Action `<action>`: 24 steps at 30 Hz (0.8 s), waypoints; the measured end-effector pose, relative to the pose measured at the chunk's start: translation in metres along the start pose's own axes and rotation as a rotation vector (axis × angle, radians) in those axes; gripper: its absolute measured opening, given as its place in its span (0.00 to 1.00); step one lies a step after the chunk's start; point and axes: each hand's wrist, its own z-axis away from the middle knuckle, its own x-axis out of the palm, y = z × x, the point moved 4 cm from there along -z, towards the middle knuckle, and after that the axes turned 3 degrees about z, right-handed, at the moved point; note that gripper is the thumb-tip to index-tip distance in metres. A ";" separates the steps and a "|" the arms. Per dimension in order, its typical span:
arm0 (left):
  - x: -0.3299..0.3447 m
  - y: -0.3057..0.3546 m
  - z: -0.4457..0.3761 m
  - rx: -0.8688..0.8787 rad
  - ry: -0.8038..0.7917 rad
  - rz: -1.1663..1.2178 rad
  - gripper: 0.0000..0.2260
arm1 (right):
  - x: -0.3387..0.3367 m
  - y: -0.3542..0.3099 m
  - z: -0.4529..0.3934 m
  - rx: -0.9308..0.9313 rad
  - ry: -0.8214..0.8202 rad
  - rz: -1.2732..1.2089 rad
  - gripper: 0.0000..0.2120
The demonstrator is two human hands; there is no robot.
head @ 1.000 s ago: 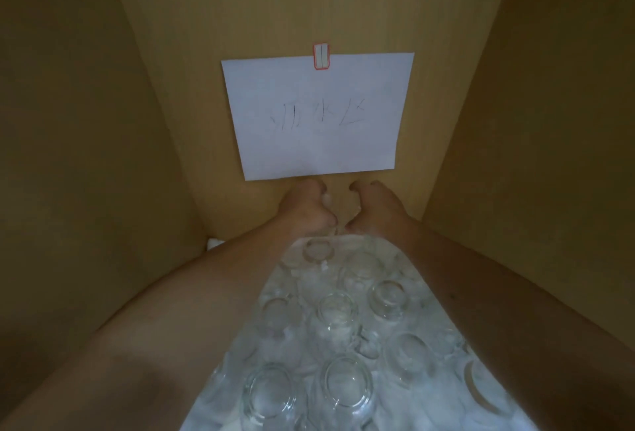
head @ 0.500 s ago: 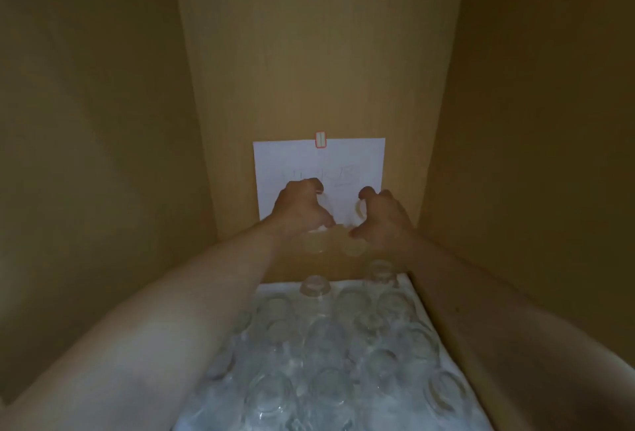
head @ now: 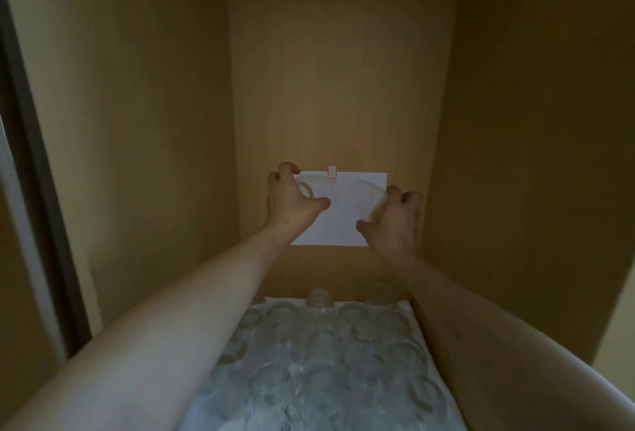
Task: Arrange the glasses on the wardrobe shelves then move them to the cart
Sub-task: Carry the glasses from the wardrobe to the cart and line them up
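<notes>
Behind our raised hands, sheet (head: 338,224) writing unreadable; left hand (head: 292,197) and right hand (head: 395,215) each gripped a glass, lifted higher than before.

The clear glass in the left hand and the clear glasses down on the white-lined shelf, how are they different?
The clear glass in the left hand is lifted up in front of the white paper sheet; the clear glasses on the white-lined shelf stand below. The held glass is tipped sideways, its round rim showing; the shelf glasses sit packed in rows. The left hand grips one; nothing touches the others. All are see-through.
</notes>
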 end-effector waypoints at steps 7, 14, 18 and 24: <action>-0.010 0.011 0.046 -0.166 0.097 0.139 0.46 | -0.015 0.001 0.030 0.072 0.041 -0.250 0.43; -0.018 0.017 0.080 -0.184 0.095 0.406 0.32 | -0.045 0.006 0.058 0.123 0.128 -0.337 0.44; -0.024 0.022 0.087 -0.212 0.071 0.561 0.30 | -0.056 0.001 0.063 0.173 0.120 -0.361 0.44; -0.035 0.028 0.090 -0.285 0.034 0.615 0.34 | -0.062 -0.013 0.080 0.210 0.146 -0.445 0.47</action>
